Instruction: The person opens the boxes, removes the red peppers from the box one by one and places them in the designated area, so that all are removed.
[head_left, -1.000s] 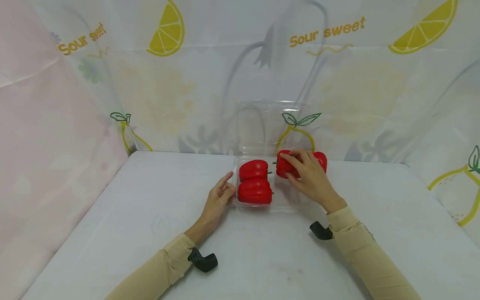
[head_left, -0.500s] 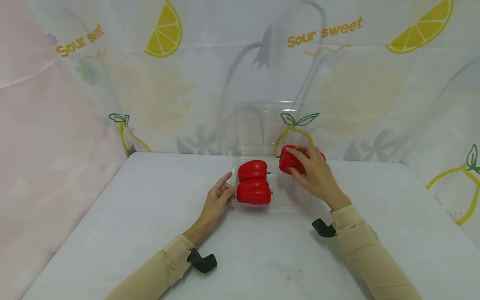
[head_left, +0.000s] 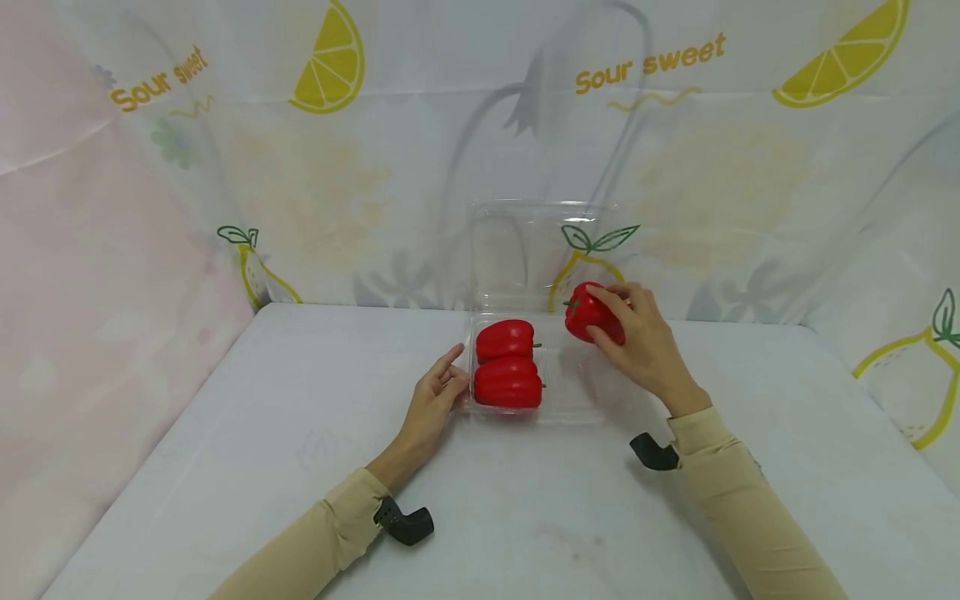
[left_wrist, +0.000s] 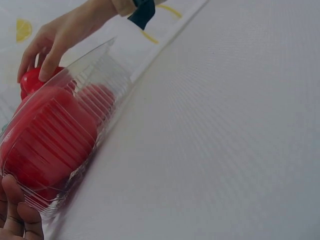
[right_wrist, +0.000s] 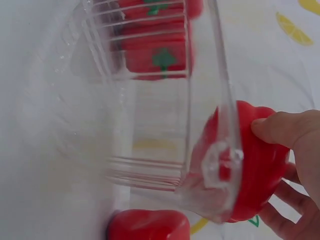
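Note:
A clear plastic clamshell box point(head_left: 573, 404) lies in front of me, its lid point(head_left: 504, 250) raised at the back. Two red bell peppers, a rear one point(head_left: 504, 340) and a front one point(head_left: 508, 383), fill its left half, stems to the right. My left hand point(head_left: 433, 400) rests at the box's left wall; in the left wrist view its fingertips point(left_wrist: 12, 190) touch the outside. Over the right half my right hand point(head_left: 641, 346) grips another red bell pepper point(head_left: 588, 312) between thumb and fingers, green stem leftward. The right wrist view shows this pepper point(right_wrist: 255, 165) partly through the clear wall.
One more red pepper point(right_wrist: 147, 225) shows low in the right wrist view, outside the box; my right hand mostly hides it in the head view. A printed cloth backdrop point(head_left: 420, 167) stands behind the white table point(head_left: 337, 350).
My right hand has lifted the pepper upward and slightly right, turning its stem end more toward me. The left hand and the two peppers in the box stay put.

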